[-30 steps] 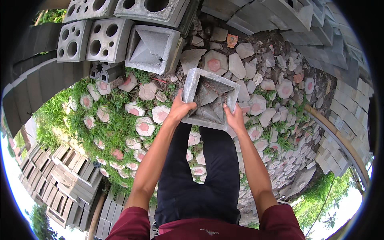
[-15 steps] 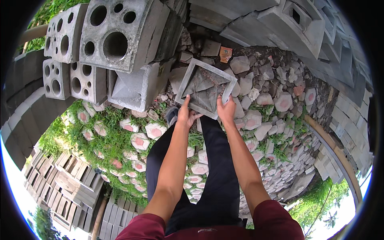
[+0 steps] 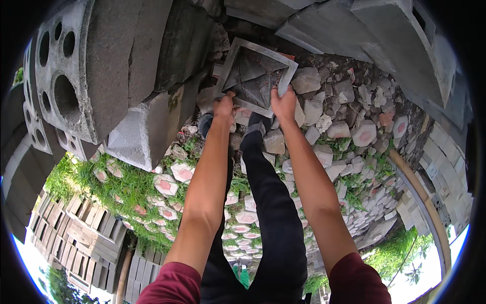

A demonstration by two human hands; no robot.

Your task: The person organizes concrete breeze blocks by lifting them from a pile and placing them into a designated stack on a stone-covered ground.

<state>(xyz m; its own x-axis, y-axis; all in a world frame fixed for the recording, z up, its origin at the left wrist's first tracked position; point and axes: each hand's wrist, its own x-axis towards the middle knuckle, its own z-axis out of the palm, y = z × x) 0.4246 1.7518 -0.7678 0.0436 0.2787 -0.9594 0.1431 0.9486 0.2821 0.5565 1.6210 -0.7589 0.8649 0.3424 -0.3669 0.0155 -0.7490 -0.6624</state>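
Observation:
A grey square concrete block (image 3: 255, 73) with a hollow, pyramid-shaped inside is held out in front of me at arm's length. My left hand (image 3: 224, 105) grips its lower left edge and my right hand (image 3: 284, 104) grips its lower right edge. The block is tilted, open side facing me, close to the stacked grey blocks (image 3: 126, 66) on the left. My legs in dark trousers (image 3: 268, 213) stand below on broken rubble.
Tall stacks of grey perforated and pyramid-faced blocks (image 3: 61, 91) rise at left and top. Grey slabs (image 3: 385, 40) lie at upper right. Broken hexagonal pavers with pink faces (image 3: 364, 134) and grass (image 3: 131, 187) cover the ground. More stacked blocks (image 3: 76, 238) sit lower left.
I have stepped closer to the block stacks, and both hands have carried the hollow block forward and upward toward them. The grip on it is unchanged.

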